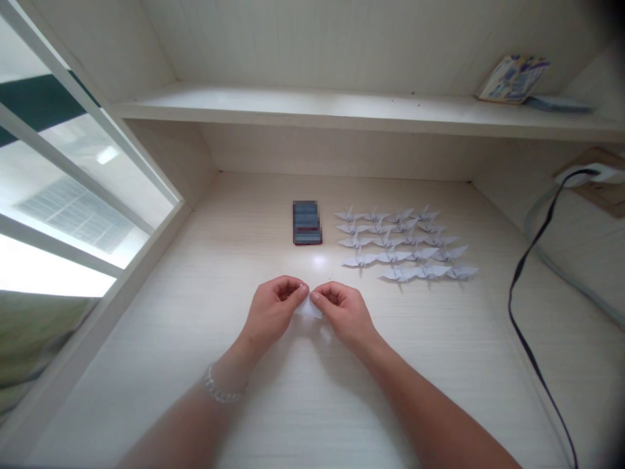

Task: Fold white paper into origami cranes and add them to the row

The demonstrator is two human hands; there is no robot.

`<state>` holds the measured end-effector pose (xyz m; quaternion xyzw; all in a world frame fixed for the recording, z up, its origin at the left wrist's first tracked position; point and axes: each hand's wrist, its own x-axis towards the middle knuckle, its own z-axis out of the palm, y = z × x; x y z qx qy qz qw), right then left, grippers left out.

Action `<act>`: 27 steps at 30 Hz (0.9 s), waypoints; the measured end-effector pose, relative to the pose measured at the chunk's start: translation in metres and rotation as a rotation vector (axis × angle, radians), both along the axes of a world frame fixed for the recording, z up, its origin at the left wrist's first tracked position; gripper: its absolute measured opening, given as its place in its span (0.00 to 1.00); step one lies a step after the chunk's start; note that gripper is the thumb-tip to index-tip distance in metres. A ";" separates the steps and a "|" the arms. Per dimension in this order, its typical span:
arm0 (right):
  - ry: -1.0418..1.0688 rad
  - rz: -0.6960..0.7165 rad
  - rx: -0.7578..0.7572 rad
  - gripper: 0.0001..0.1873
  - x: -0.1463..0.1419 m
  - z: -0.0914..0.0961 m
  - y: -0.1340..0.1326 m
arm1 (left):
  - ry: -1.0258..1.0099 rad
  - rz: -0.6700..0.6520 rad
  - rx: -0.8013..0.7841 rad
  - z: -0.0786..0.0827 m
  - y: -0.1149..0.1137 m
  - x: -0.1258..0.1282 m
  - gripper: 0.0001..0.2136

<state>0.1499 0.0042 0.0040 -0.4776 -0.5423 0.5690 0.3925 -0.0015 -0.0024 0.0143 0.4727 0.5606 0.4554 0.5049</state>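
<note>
Between my two hands is a small piece of folded white paper (308, 309), held just above the pale desk. My left hand (279, 303) pinches its left side between thumb and fingers. On the other side my right hand (342, 307) pinches it the same way, the two thumb tips close together. Much of the paper is hidden by my fingers, so its exact folds cannot be made out. Several white paper cranes (403, 242) stand in rows on the desk, beyond my right hand and to its right.
A phone (307, 223) with a blurred screen lies beyond my hands. A black cable (517, 273) runs down the right side from a wall socket (593, 174). Above the back of the desk, a shelf (303, 107) holds a colourful packet (513, 79). Window bars (73, 146) border the left.
</note>
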 end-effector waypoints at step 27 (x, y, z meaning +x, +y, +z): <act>-0.201 0.117 -0.044 0.04 0.009 -0.002 0.005 | -0.058 0.103 -0.001 -0.004 0.011 -0.022 0.09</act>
